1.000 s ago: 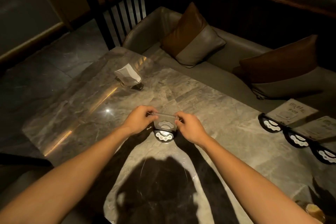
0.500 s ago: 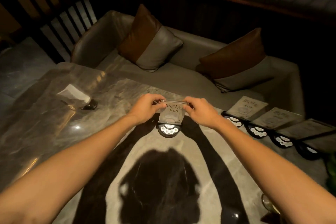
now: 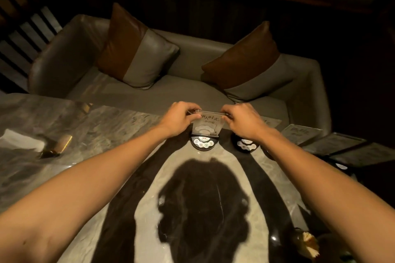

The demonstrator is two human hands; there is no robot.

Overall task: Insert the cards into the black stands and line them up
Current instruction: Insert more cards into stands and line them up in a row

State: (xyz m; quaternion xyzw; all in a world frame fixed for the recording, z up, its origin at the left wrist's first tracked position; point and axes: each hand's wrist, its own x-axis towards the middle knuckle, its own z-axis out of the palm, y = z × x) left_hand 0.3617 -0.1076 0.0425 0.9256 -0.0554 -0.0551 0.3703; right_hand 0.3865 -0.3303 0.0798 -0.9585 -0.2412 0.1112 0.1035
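Note:
A clear card (image 3: 208, 124) with printed characters stands upright in a round black stand (image 3: 202, 142) on the marble table (image 3: 119, 130). My left hand (image 3: 178, 118) pinches the card's top left corner and my right hand (image 3: 243, 120) pinches its top right corner. Just right of it, partly under my right wrist, sits another black stand (image 3: 246, 145). Further right runs a row of stands with cards (image 3: 332, 142) in them, leaning back along the table's far edge.
A grey sofa (image 3: 192, 89) with two brown and grey cushions (image 3: 136, 49) stands right behind the table. At the left lies a napkin holder (image 3: 25, 142) with a small gold object (image 3: 62, 144). My shadow darkens the near table.
The view swung left and closer. The held card and its stand have moved right across the table, close beside the row of filled stands. Both hands kept their grip.

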